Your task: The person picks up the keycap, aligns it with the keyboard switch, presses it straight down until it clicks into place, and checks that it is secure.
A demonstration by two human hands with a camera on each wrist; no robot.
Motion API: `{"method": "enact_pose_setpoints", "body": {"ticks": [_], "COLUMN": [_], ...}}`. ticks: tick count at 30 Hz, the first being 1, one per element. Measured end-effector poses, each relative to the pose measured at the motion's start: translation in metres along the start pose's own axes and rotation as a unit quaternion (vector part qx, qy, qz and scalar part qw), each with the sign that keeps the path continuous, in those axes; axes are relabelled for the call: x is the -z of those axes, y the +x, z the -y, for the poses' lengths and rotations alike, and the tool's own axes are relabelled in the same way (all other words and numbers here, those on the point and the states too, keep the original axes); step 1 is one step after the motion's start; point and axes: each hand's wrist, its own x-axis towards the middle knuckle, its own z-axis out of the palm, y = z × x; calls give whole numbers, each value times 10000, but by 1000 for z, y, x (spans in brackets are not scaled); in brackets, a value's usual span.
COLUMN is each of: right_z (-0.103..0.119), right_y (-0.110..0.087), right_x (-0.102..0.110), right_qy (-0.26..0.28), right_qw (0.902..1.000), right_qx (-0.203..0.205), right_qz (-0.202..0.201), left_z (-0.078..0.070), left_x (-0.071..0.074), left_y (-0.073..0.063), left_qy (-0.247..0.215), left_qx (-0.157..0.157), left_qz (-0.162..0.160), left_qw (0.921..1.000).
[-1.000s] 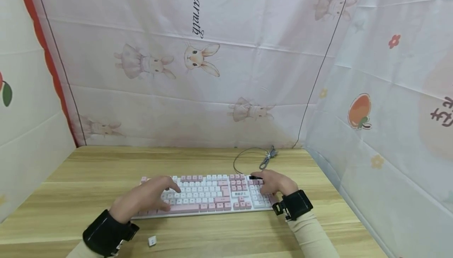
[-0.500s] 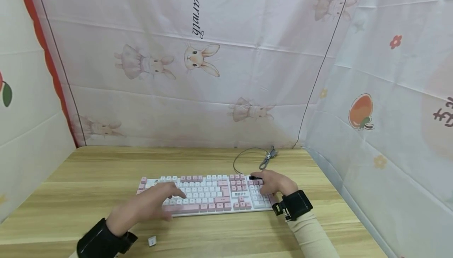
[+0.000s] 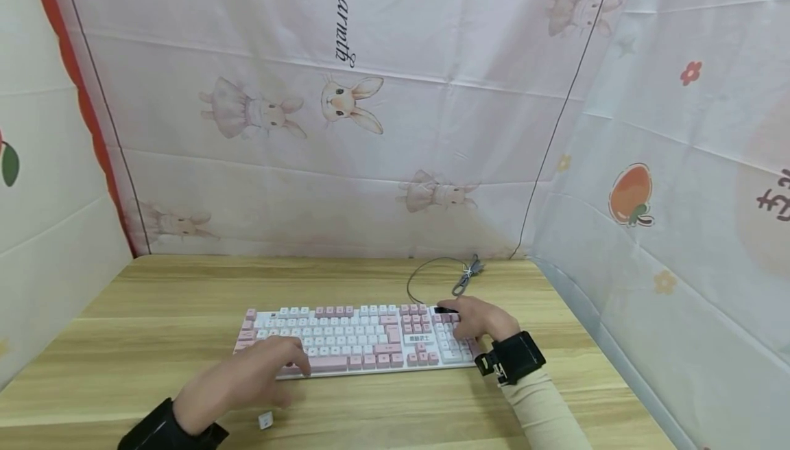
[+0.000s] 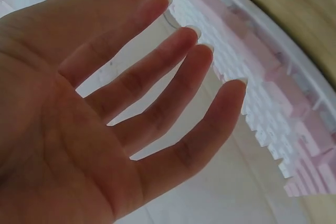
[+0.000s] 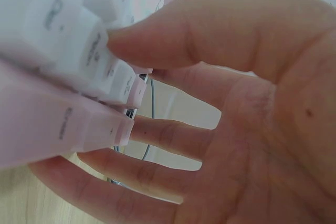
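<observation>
A pink and white keyboard (image 3: 345, 340) lies on the wooden table, its long side facing me. My right hand (image 3: 484, 320) holds its right end: the thumb (image 5: 157, 40) rests on the white number keys, and the other fingers (image 5: 147, 174) reach round the side edge. Above the keyboard's front left corner hovers my left hand (image 3: 247, 374), fingers spread and slightly bent, with nothing in the palm. A loose white keycap (image 3: 265, 420) sits on the table below that hand. A black strip (image 3: 446, 310) shows at the keyboard's top right, close to the right fingertips.
A grey cable (image 3: 426, 268) runs from the back of the keyboard to a tied bundle (image 3: 467, 275). Printed cloth (image 3: 321, 217) hangs behind the table (image 3: 185, 292), and more cloth (image 3: 685, 230) closes off the right side.
My left hand has drawn back from the keys toward the front left, uncovering the keyboard's left part. The right hand, keyboard and loose keycap have stayed in place.
</observation>
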Motion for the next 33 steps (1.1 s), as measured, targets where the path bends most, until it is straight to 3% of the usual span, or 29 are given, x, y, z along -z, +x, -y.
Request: {"method": "enact_pose_setpoints", "body": {"ticks": [7,13,16,25,30,33], "right_z": [-1,-1,0,0,0,0], "right_y": [0,0,0,-1,-1,0], "right_x": [0,0,0,1,1,0], "right_qy": [-19,-22,-5,-28,5,16], "right_qw": [10000,10000,10000,10000,10000,10000], "right_qx": [-54,-73,-57,-35,-33,-43], "right_qz": [12,28,34,40,37,24], "left_z": [4,3,3,4,4,5], "left_x": [-11,-16,-18,-19,-17,-17], "left_y": [-8,-14,-16,-20,-20,-19], "left_qy": [-59,-195,-10,-83,-447,-427], "left_qx": [-66,293,257,309,637,665], "left_qz": [141,224,139,51,286,354], "left_qw": [9999,9991,9996,9995,9966,9962]}}
